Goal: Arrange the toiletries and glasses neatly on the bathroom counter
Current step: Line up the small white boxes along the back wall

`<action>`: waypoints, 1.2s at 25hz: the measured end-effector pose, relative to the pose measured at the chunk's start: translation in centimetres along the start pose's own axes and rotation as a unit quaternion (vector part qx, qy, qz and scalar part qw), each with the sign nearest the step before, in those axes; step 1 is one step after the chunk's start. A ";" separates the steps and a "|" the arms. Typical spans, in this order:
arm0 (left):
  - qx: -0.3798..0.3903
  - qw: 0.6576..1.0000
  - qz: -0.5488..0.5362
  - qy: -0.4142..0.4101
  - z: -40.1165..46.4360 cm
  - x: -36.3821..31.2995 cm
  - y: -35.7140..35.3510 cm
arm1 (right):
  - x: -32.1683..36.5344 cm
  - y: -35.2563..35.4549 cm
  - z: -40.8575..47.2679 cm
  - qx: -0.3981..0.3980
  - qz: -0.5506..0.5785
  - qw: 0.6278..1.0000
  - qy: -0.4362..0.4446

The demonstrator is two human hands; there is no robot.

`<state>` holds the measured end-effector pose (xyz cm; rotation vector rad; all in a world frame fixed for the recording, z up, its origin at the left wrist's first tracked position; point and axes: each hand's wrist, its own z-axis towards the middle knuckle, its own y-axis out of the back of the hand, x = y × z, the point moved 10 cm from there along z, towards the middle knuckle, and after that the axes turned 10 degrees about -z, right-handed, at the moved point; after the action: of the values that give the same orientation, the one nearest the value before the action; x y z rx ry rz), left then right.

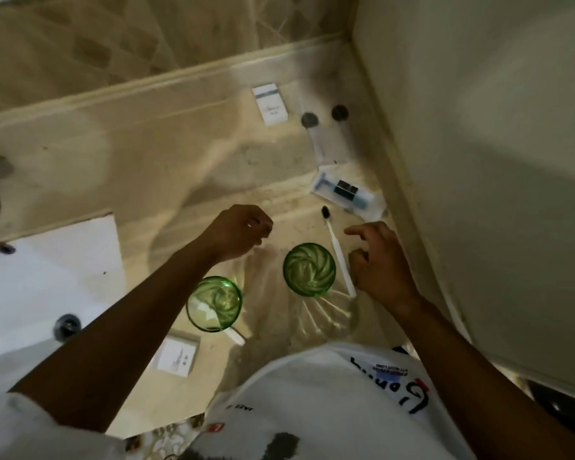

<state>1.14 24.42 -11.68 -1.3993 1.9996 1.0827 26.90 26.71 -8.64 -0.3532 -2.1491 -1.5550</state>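
Observation:
Two green swirled glasses stand upright on the beige counter (153, 154): one (213, 303) near the front, the other (309, 269) to its right. A white toothbrush (338, 252) with dark bristles lies beside the right glass. My right hand (379, 260) hovers just right of the toothbrush, fingers loosely curled and apart, holding nothing. My left hand (239, 232) hangs above the counter behind the glasses, fingers curled in, empty. A wrapped razor kit (347, 193) lies further back. A white box (270, 104) and two dark-capped small bottles (310, 120) (340, 112) stand at the back.
A white sink basin (40, 277) with a metal drain (67, 327) lies at the left. A small white packet (176, 356) sits at the counter's front edge, and a white object pokes out under the left glass. A pale wall (478, 161) bounds the right side.

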 end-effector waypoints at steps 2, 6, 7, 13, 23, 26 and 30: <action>-0.069 0.997 -0.034 -0.008 -3.2 1.2 3.8 | 3.0 1.1 1.0 -0.014 0.059 0.998 -0.014; -0.233 0.964 -0.127 0.013 -12.1 6.1 9.4 | 13.9 1.3 1.3 -0.006 0.093 0.985 0.145; -0.273 0.950 -0.147 0.024 -14.6 8.2 10.1 | 17.0 0.3 0.4 0.018 0.093 0.976 0.197; -0.428 0.848 -0.266 0.167 -26.4 23.0 4.5 | 27.8 -13.2 -13.3 0.309 -0.026 0.864 0.396; -0.443 0.659 -0.584 0.166 -28.1 25.5 -4.0 | 22.0 -24.0 -18.3 0.307 -0.217 0.848 0.373; -0.481 0.686 -0.525 0.152 -29.2 24.4 -2.4 | 23.7 -21.1 -18.1 0.283 -0.104 0.876 0.377; -0.509 0.657 -0.553 0.051 -30.1 20.5 0.9 | 27.4 -16.8 -17.9 0.271 -0.001 0.865 0.423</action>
<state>-5.50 -11.28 -9.14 -2.6299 0.0234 1.4252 -0.58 2.71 -4.08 0.4499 -1.7205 -0.7808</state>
